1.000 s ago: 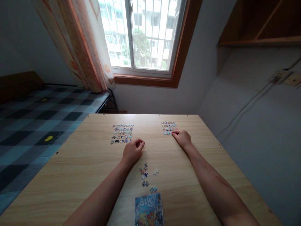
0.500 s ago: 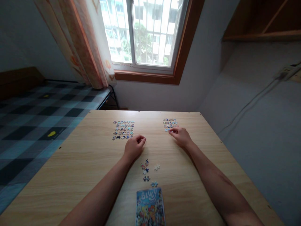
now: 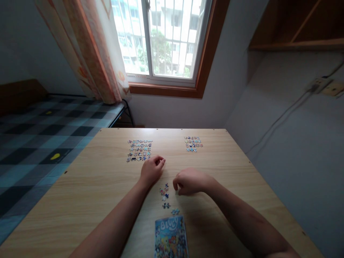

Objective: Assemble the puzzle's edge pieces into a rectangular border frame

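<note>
Small jigsaw pieces, multicoloured with much blue, are laid flat in three areas. At far left, the larger block [image 3: 139, 149] is arranged in five rows, slightly uneven at the edges; one very dark piece is seen in the nearest row. At far right, the smaller block [image 3: 192, 146] is set out in four rows, the nearest one shorter. In the near centre, a loose cluster [image 3: 164, 192] is bunched irregularly, some pieces nearly touching. Just nearer, a dark piece [image 3: 166, 205] is placed singly; nearer still and to the right, a light-blue piece [image 3: 175, 211]. Individual prints can't be made out.
</note>
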Demonstrator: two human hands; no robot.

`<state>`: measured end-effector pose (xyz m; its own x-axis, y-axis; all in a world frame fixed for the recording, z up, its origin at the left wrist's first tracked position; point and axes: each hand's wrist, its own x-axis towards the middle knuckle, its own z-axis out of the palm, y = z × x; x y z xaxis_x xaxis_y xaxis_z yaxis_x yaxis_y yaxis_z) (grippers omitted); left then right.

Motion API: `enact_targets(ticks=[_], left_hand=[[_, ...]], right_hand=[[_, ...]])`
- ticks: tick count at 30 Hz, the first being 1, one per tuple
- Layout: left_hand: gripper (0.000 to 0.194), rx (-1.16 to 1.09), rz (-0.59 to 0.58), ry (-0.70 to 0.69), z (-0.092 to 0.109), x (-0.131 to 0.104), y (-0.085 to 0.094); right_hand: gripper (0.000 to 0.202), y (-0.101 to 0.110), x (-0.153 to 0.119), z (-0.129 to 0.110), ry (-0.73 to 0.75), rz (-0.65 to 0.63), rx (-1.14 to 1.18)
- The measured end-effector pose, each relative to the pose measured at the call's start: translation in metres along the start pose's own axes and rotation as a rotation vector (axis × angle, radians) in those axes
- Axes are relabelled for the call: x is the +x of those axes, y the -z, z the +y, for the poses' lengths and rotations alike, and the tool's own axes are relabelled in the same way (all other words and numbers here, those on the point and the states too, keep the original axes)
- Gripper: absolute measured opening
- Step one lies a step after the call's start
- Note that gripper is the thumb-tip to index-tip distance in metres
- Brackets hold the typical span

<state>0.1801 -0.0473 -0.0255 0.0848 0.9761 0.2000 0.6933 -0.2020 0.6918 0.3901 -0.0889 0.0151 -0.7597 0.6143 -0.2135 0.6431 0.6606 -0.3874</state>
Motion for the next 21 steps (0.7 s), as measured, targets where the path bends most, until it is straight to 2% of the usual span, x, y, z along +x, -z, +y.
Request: enact_targets(ticks=[4,7,10,14,17,21], left_hand=[[0.027,0.007,-0.005,0.002,-0.001,0.0,0.0],[0.027,0.012,-0.005,0.0,0.0,0.001,0.0],[0.027,0.015,-0.01,0.01,0.0,0.001,0.001],[0.027,0.016,-0.017,0.01,0.001,0.001,0.002],[0.027,0.019,-0.016,0.009,0.0,0.001,0.002],[0.026,0.017,-0.016,0.016,-0.001,0.002,0.001]], right_hand=[[0.007,0.007,-0.002,0.001,0.016,-0.017,0.034],[0.009,0.023,-0.011,0.017,0.002,-0.001,0.147],[0.016,0.041,-0.027,0.051,-0.067,0.092,0.178],[0.017,0.054,-0.052,0.106,-0.255,0.34,0.302],[0.021,0.051,-0.061,0.133,-0.36,0.439,0.311],[0.024,0.033,-0.059,0.147,-0.471,0.497,0.241]])
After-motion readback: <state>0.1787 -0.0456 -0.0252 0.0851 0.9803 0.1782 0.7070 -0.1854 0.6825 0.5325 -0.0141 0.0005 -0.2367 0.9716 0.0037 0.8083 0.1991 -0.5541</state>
